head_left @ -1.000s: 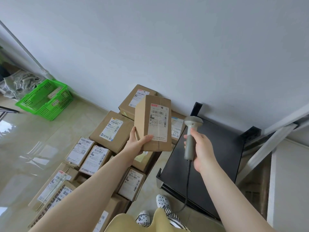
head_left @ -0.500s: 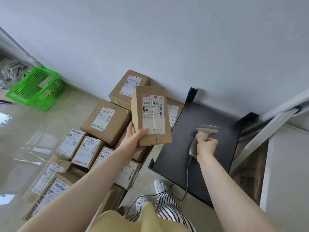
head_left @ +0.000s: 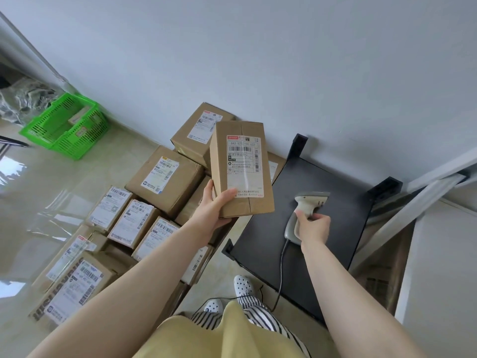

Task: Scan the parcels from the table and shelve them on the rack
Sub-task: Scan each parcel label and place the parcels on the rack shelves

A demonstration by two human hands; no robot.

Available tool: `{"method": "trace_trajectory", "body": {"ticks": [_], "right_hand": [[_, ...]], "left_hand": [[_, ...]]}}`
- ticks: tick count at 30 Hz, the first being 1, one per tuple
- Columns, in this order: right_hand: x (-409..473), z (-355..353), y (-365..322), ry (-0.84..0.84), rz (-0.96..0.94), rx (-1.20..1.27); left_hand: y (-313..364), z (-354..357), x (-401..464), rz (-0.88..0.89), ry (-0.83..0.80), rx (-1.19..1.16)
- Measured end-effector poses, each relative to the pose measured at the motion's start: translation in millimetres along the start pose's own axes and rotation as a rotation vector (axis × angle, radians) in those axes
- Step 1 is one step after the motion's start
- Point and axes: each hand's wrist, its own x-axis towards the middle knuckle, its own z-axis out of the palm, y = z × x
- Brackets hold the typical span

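My left hand (head_left: pixel 215 206) holds a tall brown cardboard parcel (head_left: pixel 241 167) upright by its lower left corner, its white shipping label facing me. To its right, my right hand (head_left: pixel 313 226) grips the handle of a grey barcode scanner (head_left: pixel 305 206), which lies low on the black table (head_left: pixel 335 244) with its head pointing away to the right. The scanner's cable trails down toward the floor. Several more labelled cardboard parcels (head_left: pixel 165 180) are piled on the floor below and to the left of the held parcel.
A green plastic basket (head_left: pixel 65 125) stands on the glossy tiled floor at the left by the white wall. A white metal rack frame (head_left: pixel 423 197) runs along the right side, with a cardboard box beneath it. My feet (head_left: pixel 242 286) are near the table's front edge.
My right hand lowered the scanner from in front of the parcel's label down onto the black table. The parcel stayed in my left hand, tilted a little.
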Motion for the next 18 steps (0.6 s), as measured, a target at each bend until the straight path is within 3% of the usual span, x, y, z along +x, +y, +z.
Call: {"method": "trace_trajectory", "body": {"ticks": [6, 9, 12, 18], "right_hand": [[-26, -8, -16, 0.081, -0.2, -0.065], [-72, -14, -39, -0.249, -0.304, 0.18], [-128, -25, -44, -0.642, -0.359, 0.184], [-207, -58, 23, -0.976, -0.24, 0.148]], "left_hand": [[3, 2, -23, 0.087, -0.009, -0.01], [3, 1, -42, 0.138, -0.008, -0.016], [-4, -3, -70, 0.197, -0.019, -0.021], [-62, -27, -146, 0.227, -0.112, -0.005]]}}
